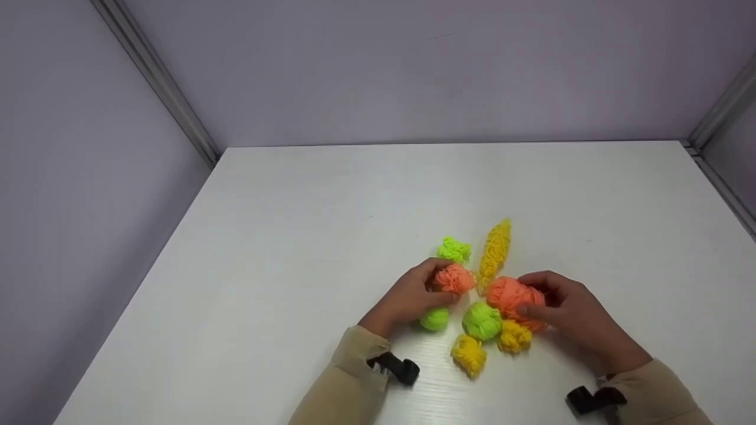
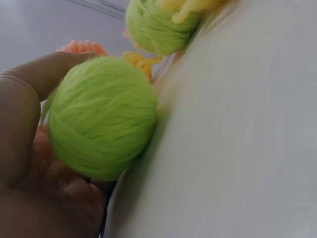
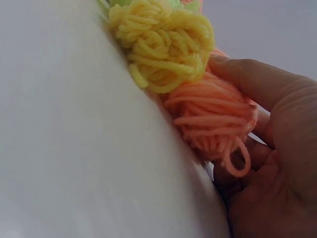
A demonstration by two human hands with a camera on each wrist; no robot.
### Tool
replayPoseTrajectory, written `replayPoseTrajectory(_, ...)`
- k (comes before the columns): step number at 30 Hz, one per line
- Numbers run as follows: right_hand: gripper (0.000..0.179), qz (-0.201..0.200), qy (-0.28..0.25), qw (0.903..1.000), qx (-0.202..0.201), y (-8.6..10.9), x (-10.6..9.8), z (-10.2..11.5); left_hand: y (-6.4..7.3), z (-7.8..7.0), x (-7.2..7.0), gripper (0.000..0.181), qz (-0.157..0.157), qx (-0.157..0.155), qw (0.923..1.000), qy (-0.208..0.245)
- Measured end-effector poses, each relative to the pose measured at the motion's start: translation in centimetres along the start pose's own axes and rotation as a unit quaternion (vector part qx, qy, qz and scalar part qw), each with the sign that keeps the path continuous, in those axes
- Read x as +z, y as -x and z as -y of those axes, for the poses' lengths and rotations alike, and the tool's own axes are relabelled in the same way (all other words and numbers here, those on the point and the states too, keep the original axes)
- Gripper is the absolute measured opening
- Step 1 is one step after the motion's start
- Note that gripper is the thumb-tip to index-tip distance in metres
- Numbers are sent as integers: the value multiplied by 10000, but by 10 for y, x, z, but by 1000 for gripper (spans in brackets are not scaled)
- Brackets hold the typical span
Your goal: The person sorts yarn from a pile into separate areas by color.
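Several balls of yarn lie close together on a white table. My left hand (image 1: 410, 296) holds a small orange yarn ball (image 1: 455, 278) between thumb and fingers. Tucked by that palm is a round green yarn ball (image 2: 103, 119), large in the left wrist view. My right hand (image 1: 582, 313) grips a bigger orange yarn ball (image 1: 512, 298) from its right side; a loose loop hangs from it in the right wrist view. Against that ball sits a yellow yarn bundle (image 3: 168, 47). Another green yarn ball (image 1: 482, 321) lies between the hands.
Beyond the hands are a long yellow yarn skein (image 1: 495, 251) and a bright green yarn bundle (image 1: 454, 249). Nearer me lies another yellow yarn bundle (image 1: 469, 356). Grey walls (image 1: 413, 77) border the white table (image 1: 266, 248) at the back and sides.
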State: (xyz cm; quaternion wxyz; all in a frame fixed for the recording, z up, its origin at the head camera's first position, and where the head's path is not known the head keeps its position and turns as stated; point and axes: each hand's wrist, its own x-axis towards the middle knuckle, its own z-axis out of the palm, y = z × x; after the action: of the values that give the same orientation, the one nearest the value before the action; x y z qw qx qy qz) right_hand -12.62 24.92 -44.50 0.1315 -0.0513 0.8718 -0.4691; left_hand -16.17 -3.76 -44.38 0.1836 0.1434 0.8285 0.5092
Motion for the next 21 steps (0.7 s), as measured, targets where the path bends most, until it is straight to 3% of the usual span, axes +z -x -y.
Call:
replayPoseTrajectory(9,61,60,-31,9999,92,-1,0,2,1,-1,-5,50,-9,112,9995,301)
replayPoseTrajectory(21,58,28,-37,10000,-39,0,1,1,5,3,-28,51,-8,-288,9949,966)
